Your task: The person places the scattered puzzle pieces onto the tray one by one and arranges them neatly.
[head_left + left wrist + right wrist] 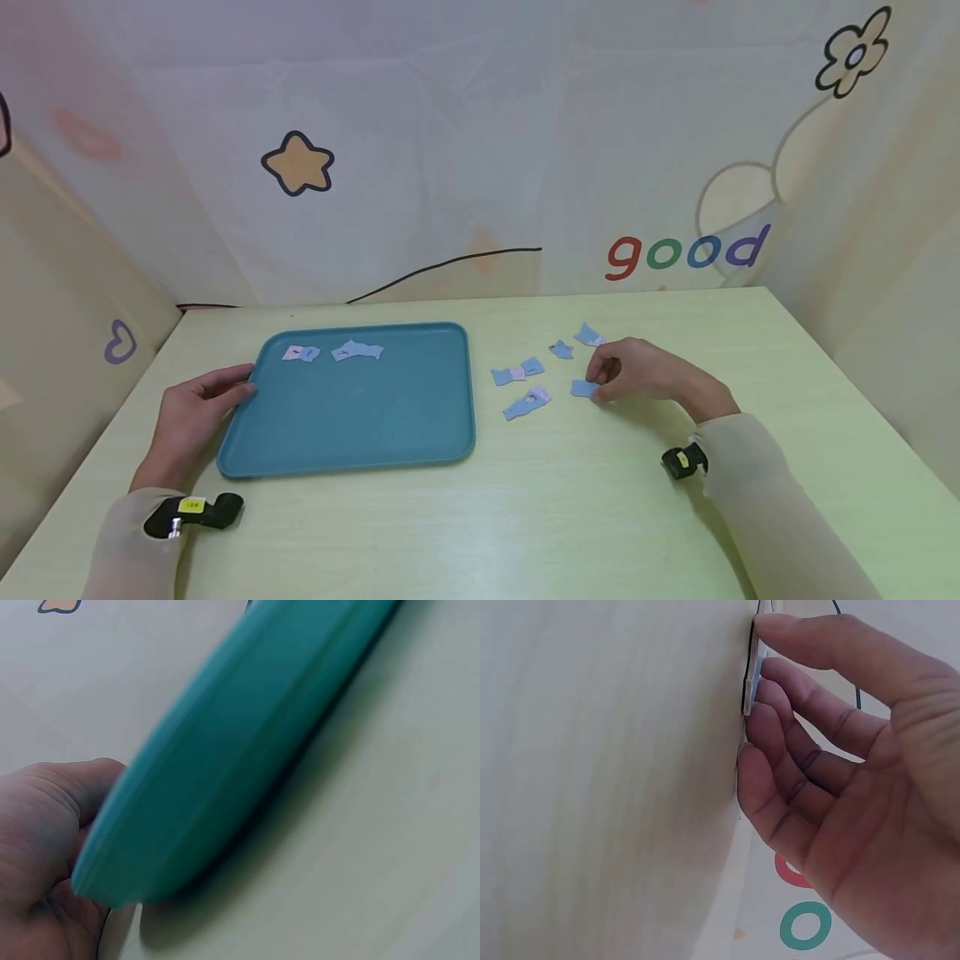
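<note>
A blue-green tray (348, 425) lies on the left half of the table. My left hand (191, 421) grips its left rim, with the tray's edge (187, 772) close up in the left wrist view. Two small groups of puzzle pieces, one pink and blue (301, 353) and one mostly blue (357, 350), lie along the tray's far side. Right of the tray, my right hand (645, 371) pinches a light blue puzzle piece (582, 388) at table level. In the right wrist view, the thumb and fingers (780, 682) meet the piece's thin edge; fingers partly hide it.
Between tray and right hand lie more blue and pink pieces: a cluster (517, 372), a longer one (527, 402), a small one (561, 349) and another (588, 335) beside the knuckles. A patterned cloth (480, 150) rises behind the table (480, 533).
</note>
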{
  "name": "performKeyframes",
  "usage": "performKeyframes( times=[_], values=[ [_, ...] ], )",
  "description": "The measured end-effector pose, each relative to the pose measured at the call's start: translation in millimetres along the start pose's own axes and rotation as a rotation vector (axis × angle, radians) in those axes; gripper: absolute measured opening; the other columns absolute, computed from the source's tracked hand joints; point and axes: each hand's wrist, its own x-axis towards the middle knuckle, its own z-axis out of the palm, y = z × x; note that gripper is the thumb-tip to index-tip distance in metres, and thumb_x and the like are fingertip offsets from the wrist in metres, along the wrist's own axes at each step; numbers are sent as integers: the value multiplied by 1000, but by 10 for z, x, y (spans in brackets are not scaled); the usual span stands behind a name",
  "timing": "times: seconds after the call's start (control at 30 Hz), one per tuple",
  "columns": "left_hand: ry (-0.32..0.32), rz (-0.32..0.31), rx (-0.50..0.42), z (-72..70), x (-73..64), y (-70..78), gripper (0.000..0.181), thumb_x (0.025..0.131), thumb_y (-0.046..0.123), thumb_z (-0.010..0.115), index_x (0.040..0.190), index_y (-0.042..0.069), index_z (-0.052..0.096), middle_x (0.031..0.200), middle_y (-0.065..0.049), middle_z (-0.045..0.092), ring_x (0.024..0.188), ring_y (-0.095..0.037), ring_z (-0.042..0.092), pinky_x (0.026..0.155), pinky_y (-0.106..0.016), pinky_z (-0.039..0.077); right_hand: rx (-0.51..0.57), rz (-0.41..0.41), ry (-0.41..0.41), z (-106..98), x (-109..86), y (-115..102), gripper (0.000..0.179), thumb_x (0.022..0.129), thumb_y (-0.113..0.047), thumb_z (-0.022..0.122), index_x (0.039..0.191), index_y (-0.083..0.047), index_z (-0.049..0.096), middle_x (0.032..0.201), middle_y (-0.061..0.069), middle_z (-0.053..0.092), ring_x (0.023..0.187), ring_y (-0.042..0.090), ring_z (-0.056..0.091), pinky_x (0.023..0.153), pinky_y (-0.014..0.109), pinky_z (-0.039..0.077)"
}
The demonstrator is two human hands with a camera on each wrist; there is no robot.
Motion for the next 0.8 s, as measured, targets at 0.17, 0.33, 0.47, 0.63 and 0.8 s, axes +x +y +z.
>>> performKeyframes(
  times=[0.17, 0.33, 0.47, 0.63, 0.8],
  values=[
    [3, -7, -9, 5, 1, 3, 51, 109, 31, 63, 151, 2, 58, 150, -23, 57, 136, -39, 54, 92, -17, 54, 10, -18, 2, 3, 14, 29, 18, 90, -8, 84, 103, -4, 73, 96, 5, 67, 90, 23, 59, 82, 34, 53],
    [0, -19, -31, 14, -6, 10, 52, 109, 31, 64, 151, 3, 58, 151, -22, 56, 136, -38, 53, 91, -15, 53, 30, -25, 6, 10, 25, 61, 17, 91, -6, 81, 106, -3, 73, 98, 5, 67, 91, 23, 59, 82, 32, 54],
    [1, -13, -27, 14, -9, 8, 51, 109, 31, 64, 151, 2, 58, 151, -23, 57, 134, -37, 54, 88, -12, 52, 51, -23, 5, 14, 28, 71, 17, 92, -7, 80, 107, -2, 73, 98, 5, 68, 91, 23, 59, 80, 30, 54],
    [-3, -5, -10, 6, -10, 7, 51, 109, 31, 64, 150, 2, 59, 150, -23, 57, 134, -38, 53, 85, -10, 51, 62, -21, 12, 6, 8, 67, 18, 92, -10, 80, 106, -2, 72, 97, 6, 67, 90, 23, 59, 77, 29, 53],
    [2, 0, -3, 4, 1, 11, 50, 109, 30, 64, 150, 1, 59, 149, -24, 58, 135, -39, 55, 89, -14, 53, 54, -28, 43, 12, 1, 58, 22, 92, -12, 79, 110, -2, 70, 100, 7, 67, 93, 26, 59, 79, 30, 54]
  ],
)
